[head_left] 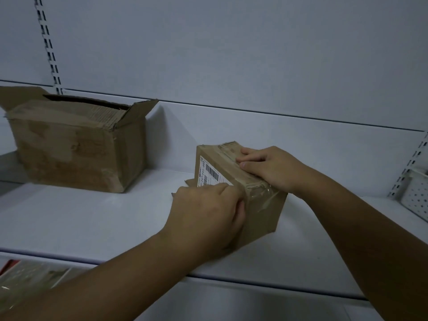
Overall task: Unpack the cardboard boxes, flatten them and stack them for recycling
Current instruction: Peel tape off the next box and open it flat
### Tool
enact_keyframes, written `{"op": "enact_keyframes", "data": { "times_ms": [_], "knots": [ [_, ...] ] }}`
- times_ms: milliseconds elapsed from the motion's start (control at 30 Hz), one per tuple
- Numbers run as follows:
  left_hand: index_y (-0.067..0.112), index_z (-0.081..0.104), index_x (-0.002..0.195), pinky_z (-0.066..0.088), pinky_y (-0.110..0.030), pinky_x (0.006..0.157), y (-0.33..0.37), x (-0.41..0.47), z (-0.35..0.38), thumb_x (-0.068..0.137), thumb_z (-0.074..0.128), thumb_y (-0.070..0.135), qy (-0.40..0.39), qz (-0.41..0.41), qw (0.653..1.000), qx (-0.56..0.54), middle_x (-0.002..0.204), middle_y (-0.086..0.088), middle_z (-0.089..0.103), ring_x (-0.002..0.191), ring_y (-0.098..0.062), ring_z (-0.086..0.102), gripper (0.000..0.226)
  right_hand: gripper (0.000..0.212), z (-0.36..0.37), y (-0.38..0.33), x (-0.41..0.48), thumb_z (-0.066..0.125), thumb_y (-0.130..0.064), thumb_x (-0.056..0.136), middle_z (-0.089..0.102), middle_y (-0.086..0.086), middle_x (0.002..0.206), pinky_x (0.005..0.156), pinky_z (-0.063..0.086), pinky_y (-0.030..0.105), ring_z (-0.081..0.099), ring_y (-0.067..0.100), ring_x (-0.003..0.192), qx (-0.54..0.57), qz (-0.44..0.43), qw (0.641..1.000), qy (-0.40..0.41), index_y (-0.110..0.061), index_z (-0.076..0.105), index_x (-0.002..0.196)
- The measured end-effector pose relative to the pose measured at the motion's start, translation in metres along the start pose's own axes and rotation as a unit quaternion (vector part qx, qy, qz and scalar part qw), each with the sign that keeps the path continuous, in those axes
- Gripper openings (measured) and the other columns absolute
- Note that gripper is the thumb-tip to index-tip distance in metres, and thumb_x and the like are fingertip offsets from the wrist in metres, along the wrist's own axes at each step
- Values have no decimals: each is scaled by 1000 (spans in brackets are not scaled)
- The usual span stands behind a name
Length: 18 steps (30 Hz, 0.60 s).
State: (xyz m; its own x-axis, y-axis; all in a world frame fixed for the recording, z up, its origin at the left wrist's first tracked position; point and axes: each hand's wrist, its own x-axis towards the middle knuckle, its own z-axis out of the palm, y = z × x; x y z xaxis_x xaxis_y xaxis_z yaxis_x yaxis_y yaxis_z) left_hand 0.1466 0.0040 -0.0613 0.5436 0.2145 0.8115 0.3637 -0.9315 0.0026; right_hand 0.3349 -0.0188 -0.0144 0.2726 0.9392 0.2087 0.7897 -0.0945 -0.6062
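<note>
While both hands work on it, small box rests on white shelf, right of the middle and closer to the front edge than to the back panel. Counted: two cardboard boxes, two hands, one shelf carrying all. Sealed with clear tape along the top seam and down the near end; one white shipping label with barcode on the top, toward the left side. Long axis running from the front edge toward the back panel, turned a little to the left at the far end; near end facing the front edge.

Left hand at the near left corner of the small box, fingers curled tight, tips pressed at the tape edge beside the label; whether tape is pinched between them, cannot tell. Right hand lying on the top from the right side, fingers bent and pressing down on the taped seam, thumb tip on the tape, holding the box steady.

Large box standing well apart near the left end of the shelf, close to the back panel, top flaps open and upright, surface worn.
</note>
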Motion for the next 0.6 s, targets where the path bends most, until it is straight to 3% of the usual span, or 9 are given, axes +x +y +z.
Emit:
{"op": "enact_keyframes", "data": {
  "times_ms": [233,333,400,467,533,600],
  "knots": [
    [13,59,57,37,-22,39,-8,17,-13,74,50,25,-22,93,995,39,50,-2,57,38,-23,49,22,29,-2,-2,-2,56,-33,90,37,-15,147,100,25,21,41,6,128,-30,-8,999,-18,-31,63,118],
    [13,60,61,40,-25,42,-25,40,-23,73,53,25,-48,84,994,43,55,-1,60,44,-23,54,18,29,-2,-3,-3,55,-33,91,35,-16,147,106,27,25,40,6,129,-26,-9,999,-23,-31,62,119],
    [16,65,68,50,-32,52,-33,47,-25,77,58,26,-81,19,996,-17,63,2,66,55,-20,61,15,29,-2,-3,-4,55,-34,91,36,-16,147,108,27,27,40,7,129,-32,-8,999,-19,-32,62,119],
    [22,71,77,54,-31,66,-36,37,-17,80,65,25,-96,-86,982,-141,70,10,68,66,-6,64,7,30,-2,-4,-4,55,-35,90,36,-17,147,106,26,26,40,7,129,-32,-10,999,-16,-32,62,119],
    [25,74,85,54,-22,71,-33,17,-6,78,71,21,-56,-175,950,-252,75,18,68,72,2,63,8,29,-2,-3,-4,55,-36,90,36,-18,146,104,26,25,40,7,129,-31,-10,999,-13,-33,62,119],
    [28,72,97,53,-18,77,-26,-2,7,76,74,19,-8,-230,923,-308,85,22,67,81,5,63,23,29,-1,-3,-4,54,-36,91,36,-19,146,101,26,24,40,8,128,-36,-8,999,-11,-34,61,120]
  ]
}}
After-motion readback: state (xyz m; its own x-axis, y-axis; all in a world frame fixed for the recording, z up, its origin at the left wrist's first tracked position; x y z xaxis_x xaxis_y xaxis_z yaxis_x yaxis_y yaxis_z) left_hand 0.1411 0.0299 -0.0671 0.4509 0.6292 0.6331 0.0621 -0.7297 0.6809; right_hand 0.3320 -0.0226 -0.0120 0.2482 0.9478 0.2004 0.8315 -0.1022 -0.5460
